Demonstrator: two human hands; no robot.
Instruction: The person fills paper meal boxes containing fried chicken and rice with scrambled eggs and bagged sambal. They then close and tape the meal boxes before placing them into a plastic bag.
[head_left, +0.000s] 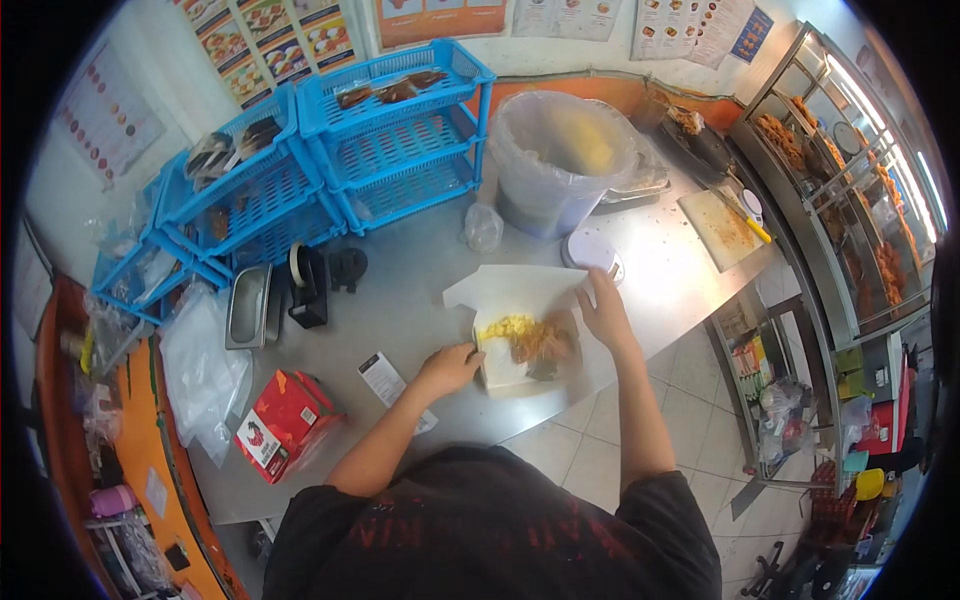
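Observation:
A white paperboard food box (496, 381) stands open on the steel table, its lid (517, 289) raised on the far side. Yellow food, perhaps rice or egg, (511, 326) fills the box's far left part. Beside it lies a brown fried piece (536, 341), partly blurred, with something dark green at the near right. My left hand (450, 369) grips the box's left wall with its fingertips. At the upper right corner, my right hand (604, 309) holds the edge of the lid.
Behind the box are a round kitchen scale (589, 247), a knotted plastic bag (484, 227) and a large plastic-lined tub (551, 184). Blue basket racks (405, 142) line the back. A tape dispenser (306, 289), steel pan (251, 307), red carton (289, 420) and paper slip (384, 377) lie left. A knife (739, 214) rests across a cutting board (716, 229).

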